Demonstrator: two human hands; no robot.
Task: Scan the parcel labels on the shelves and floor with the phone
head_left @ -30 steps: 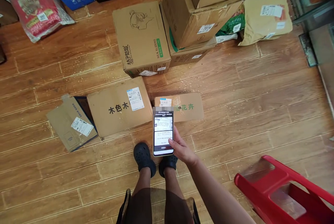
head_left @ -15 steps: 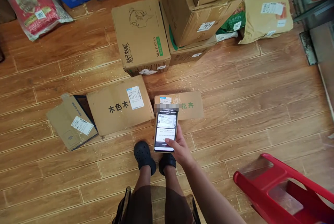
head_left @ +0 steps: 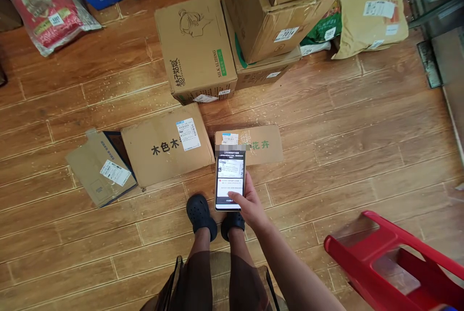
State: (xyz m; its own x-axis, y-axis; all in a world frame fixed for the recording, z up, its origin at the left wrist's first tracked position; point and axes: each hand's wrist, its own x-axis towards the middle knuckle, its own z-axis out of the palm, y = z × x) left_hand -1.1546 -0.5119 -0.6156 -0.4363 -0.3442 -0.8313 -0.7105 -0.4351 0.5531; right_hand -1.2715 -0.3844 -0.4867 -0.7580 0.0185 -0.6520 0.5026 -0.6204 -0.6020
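My right hand (head_left: pixel 251 203) is closed around a smartphone (head_left: pixel 230 176), its thumb resting on the lower part of the lit screen. A picture of a label and some lines of text show on that screen. Just beyond the phone lies a small cardboard box (head_left: pixel 266 144) with green characters and a white label, partly covered by the phone. To its left is a larger cardboard box (head_left: pixel 165 154) with dark characters and a shipping label. Beside that one, a flat cardboard parcel (head_left: pixel 97 168) bears another label. My left hand is out of the picture.
Cardboard boxes (head_left: pixel 197 45) stand at the back, some in a stack (head_left: pixel 275 26). A tan parcel (head_left: pixel 369 16) leans at back right. A red plastic stool (head_left: pixel 391 248) lies at lower right. Far left is a pink bag (head_left: pixel 43 4). Dark clogs (head_left: pixel 200 214) are on my feet.
The phone screen's lower panel now shows a red mark and different text. My right hand and the boxes have hardly moved; the view has shifted slightly.
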